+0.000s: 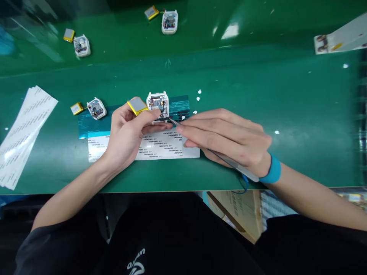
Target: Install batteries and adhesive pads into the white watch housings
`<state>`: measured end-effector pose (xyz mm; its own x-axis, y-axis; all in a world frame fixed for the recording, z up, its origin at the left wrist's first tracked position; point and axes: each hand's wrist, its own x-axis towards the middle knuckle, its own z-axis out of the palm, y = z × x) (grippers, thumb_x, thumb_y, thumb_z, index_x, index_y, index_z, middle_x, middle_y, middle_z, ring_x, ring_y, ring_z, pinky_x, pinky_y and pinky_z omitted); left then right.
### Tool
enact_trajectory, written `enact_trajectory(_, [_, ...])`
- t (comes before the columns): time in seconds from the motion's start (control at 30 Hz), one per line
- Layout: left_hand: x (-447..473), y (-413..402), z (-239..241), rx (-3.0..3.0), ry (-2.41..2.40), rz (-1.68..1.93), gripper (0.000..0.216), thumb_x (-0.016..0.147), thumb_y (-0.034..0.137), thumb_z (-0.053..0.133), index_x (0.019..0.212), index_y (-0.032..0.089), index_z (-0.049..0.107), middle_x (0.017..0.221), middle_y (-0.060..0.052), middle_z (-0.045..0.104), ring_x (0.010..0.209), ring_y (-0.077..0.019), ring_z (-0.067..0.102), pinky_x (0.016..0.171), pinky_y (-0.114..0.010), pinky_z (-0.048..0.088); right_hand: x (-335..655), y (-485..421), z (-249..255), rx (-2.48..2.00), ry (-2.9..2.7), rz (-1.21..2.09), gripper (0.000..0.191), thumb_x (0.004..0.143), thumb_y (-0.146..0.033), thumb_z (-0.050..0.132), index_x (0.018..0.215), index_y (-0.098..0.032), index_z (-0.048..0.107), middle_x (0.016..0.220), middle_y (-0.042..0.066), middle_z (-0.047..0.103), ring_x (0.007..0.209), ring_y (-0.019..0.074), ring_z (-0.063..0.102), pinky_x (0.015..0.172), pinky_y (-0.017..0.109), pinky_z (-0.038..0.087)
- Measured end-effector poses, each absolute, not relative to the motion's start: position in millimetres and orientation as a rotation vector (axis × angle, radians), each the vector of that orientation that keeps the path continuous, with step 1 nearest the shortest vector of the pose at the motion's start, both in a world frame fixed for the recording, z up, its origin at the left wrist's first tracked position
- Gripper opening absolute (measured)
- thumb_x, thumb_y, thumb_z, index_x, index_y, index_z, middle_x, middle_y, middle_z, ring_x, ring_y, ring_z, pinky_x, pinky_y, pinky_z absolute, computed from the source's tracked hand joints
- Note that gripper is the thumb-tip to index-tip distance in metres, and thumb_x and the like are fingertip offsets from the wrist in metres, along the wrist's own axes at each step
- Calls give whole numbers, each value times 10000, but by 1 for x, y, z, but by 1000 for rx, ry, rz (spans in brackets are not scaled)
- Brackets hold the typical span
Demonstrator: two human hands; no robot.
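Note:
My left hand [129,130] grips a white smartwatch case [158,103] with its circuit board exposed, the thumb pressing on its lower part. A silver battery pouch with yellow edges [138,105] rests against the same hand, left of the case. In my right hand [226,137] is a pair of metal tweezers [237,166], whose tips reach the lower right edge of the case. A small dark strip [163,119] lies at the tips; whether they pinch it I cannot tell. Under my hands are a printed white adhesive sheet [160,147] and a teal film strip [179,105].
More open watch cases with batteries lie at the left [96,108], the upper left [82,46] and the top [169,22]. Printed white strips [23,133] are stacked at far left. Small white stickers [198,99] dot the green mat [258,84]. A blue wrist strap [271,169] has a cord.

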<state>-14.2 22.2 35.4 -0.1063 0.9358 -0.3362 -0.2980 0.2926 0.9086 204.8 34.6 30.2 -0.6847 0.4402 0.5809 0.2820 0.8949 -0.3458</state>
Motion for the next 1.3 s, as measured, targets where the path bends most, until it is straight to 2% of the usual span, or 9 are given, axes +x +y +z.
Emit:
enact_trajectory(0.2, [-11,19,33,706,1232,1214,125,772,96,739,709,176,667,773,17,697,689,-124,716,724,-276,688,206,34,29,-553,-2425,298,269,1028,-130,672,1277,-222,715,1185,72,789,1119,259,750,941,385,679])
enact_trajectory(0.47, [-8,16,30,711,1234,1254,198,743,107,788,678,173,613,717,27,654,650,-116,654,715,-317,686,206,34,26,-481,-2421,228,306,1001,-103,701,1304,-146,678,1158,110,787,1087,264,753,903,388,680])
enact_trajectory(0.63, [-6,14,31,713,1248,1262,211,742,99,784,659,173,605,690,36,638,628,-107,635,691,-295,674,204,34,22,-460,-2407,224,311,996,-114,717,1303,-131,671,1138,117,791,1064,260,761,897,385,680])
enact_trajectory(0.83, [-3,12,34,816,1346,1266,177,806,162,827,747,196,664,699,42,666,636,-126,699,706,-292,668,200,33,21,-498,-2314,348,256,1039,-170,675,1291,-207,692,1118,80,799,1020,227,776,885,377,687])
enact_trajectory(0.93, [-3,11,35,871,1380,1265,173,832,199,848,809,205,677,705,45,682,619,-140,737,676,-280,661,200,32,26,-490,-2310,333,259,1025,-132,682,1282,-170,695,1109,115,797,1031,230,775,891,377,684])
enact_trajectory(1.0, [-4,10,36,882,1374,1260,182,836,213,857,817,205,676,717,44,697,625,-144,756,663,-264,659,200,32,27,-495,-2297,318,263,1016,-118,691,1275,-157,700,1106,128,797,1036,236,774,893,383,683])
enact_trajectory(1.17, [-4,11,36,857,1316,1285,195,812,189,871,777,195,679,682,50,695,596,-134,753,612,-226,644,199,33,22,-521,-2265,328,272,1027,-145,683,1292,-205,697,1072,72,804,930,218,780,808,372,690])
enact_trajectory(1.3, [-4,12,34,804,1308,1271,175,802,163,859,786,189,686,732,38,735,641,-127,761,663,-225,657,199,35,19,-522,-2252,316,304,1023,-139,687,1323,-190,684,1106,84,798,924,219,777,816,379,688])
